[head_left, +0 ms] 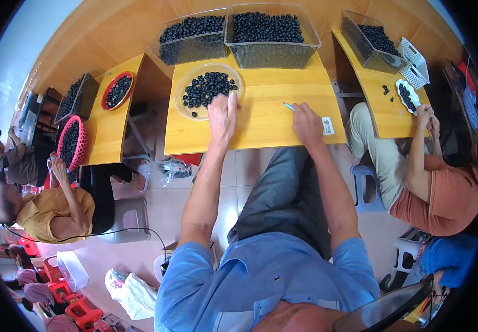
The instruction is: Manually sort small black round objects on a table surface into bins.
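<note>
My left hand reaches over the near right rim of a shallow, clear round tray. Its thumb is stretched out and its fingers point down at a pile of dark, round, nut-sized pieces; the fingertips are partly hidden. To the right, my right hand is closed around a slim tool with a light blue end, held just above the yellow table. What kind of tool it is cannot be made out. A white printed card lies beside this hand.
Two clear bins, a left one and a right one, hold more dark pieces at the table's back. On the left, a person in yellow sits by a pink basket. On the right, another person works near a white dish.
</note>
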`<action>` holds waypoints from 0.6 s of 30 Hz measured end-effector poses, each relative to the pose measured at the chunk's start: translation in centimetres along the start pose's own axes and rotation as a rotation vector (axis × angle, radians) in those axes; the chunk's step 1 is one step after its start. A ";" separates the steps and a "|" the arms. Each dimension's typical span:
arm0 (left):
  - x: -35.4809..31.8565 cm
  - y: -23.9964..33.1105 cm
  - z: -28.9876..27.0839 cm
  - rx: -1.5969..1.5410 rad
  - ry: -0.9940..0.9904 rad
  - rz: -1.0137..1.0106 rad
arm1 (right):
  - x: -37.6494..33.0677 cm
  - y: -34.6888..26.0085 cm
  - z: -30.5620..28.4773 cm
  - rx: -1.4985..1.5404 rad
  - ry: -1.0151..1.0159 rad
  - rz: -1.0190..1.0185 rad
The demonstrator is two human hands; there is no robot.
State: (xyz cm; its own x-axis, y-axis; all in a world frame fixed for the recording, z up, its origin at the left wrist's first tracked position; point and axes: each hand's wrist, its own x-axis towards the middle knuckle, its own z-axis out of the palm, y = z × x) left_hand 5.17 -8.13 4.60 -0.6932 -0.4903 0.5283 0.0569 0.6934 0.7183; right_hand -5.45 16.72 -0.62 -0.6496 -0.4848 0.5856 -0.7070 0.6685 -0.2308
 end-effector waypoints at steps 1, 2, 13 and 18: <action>-1.2 -0.5 0.1 -0.018 -0.166 -0.142 | -0.1 -0.1 0.2 -0.009 0.006 0.004; -2.1 -1.6 0.4 -0.026 -0.165 -0.136 | 0.2 -0.2 0.2 -0.008 -0.017 0.011; -4.2 -2.6 1.6 -0.221 0.073 -0.083 | 1.1 -0.2 0.3 -0.025 -0.048 0.076; -5.0 -5.0 1.4 -0.164 0.134 0.180 | 1.0 -0.9 0.2 -0.006 -0.075 0.093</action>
State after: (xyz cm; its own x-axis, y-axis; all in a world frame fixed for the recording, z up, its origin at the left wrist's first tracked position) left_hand 7.36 -8.37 -2.26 -0.5610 -0.4397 0.7014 0.2942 0.6861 0.6653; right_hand -5.50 15.56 0.01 -0.7313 -0.4617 0.5020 -0.6416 0.7153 -0.2768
